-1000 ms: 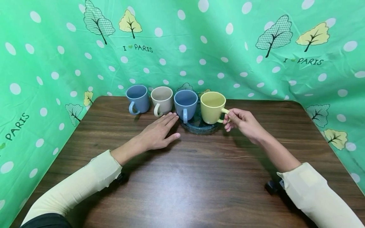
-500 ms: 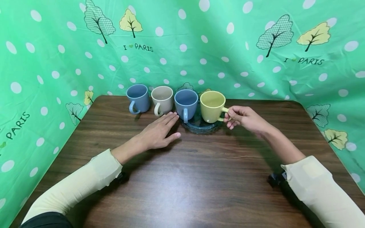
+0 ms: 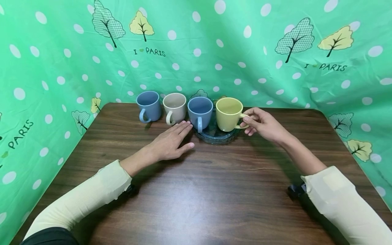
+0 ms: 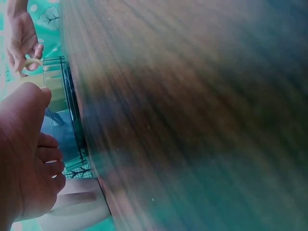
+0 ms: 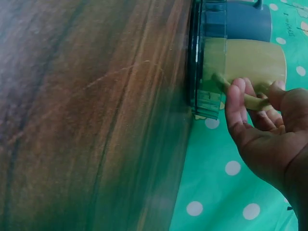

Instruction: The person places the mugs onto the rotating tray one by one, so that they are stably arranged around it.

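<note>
My right hand (image 3: 264,126) pinches the handle of a yellow mug (image 3: 228,117), which stands upright within a round see-through tray (image 3: 216,139). Thumb and fingers meet on that handle in the right wrist view, where the mug (image 5: 255,62) shows behind the tray's clear wall (image 5: 209,103). To its left, a blue mug (image 3: 199,114) stands in the same tray, handle facing me. My left hand (image 3: 168,143) lies palm down with straight fingers, its fingertips close to the tray's left edge. Whether they touch the tray or the mug cannot be told.
Left of the tray, a cream mug (image 3: 174,106) and a second blue mug (image 3: 149,106) stand on the brown wooden table (image 3: 196,197). A green dotted cloth (image 3: 196,44) hangs behind the table's far edge and along both sides.
My right wrist and forearm have shifted slightly right and away from me, and the hand has turned a little at the handle. The yellow mug has barely moved. The left hand stays put.
</note>
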`<state>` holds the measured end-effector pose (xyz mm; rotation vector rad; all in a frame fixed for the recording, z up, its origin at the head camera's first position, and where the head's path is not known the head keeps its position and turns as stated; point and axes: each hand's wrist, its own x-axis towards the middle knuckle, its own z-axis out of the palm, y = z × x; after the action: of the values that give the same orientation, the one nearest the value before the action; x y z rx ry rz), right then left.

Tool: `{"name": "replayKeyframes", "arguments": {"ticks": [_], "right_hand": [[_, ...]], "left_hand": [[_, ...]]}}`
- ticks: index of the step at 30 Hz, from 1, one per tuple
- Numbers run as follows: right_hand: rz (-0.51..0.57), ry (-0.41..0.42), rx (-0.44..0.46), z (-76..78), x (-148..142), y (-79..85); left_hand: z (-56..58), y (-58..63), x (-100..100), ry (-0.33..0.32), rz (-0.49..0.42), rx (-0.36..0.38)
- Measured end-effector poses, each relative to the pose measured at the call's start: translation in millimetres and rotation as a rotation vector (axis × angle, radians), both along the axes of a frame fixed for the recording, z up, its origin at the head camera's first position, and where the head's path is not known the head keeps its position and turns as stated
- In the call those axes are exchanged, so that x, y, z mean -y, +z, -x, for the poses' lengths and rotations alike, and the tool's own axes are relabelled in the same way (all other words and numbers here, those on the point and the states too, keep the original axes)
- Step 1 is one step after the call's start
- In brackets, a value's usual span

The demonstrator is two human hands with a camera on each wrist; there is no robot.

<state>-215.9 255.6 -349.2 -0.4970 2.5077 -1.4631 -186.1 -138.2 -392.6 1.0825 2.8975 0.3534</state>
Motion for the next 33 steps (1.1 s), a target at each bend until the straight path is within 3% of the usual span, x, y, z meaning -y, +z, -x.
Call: {"name": "replayKeyframes", "arguments": {"ticks": [6, 17, 33], "right_hand": [[-0.167, -0.077, -0.153, -0.9, 3, -0.1], [-0.208, -0.149, -0.289, -0.8, 9, -8.5], [-0.17, -0.13, -0.31, 0.4, 12, -12.5]], "left_hand": [[0.8, -0.8, 0, 0.002, 0.001, -0.002], [1.1, 2.2, -1, 0.008, 0.014, 0.003], [1.0, 2.8, 0, 0.011, 0.009, 0.016]]}}
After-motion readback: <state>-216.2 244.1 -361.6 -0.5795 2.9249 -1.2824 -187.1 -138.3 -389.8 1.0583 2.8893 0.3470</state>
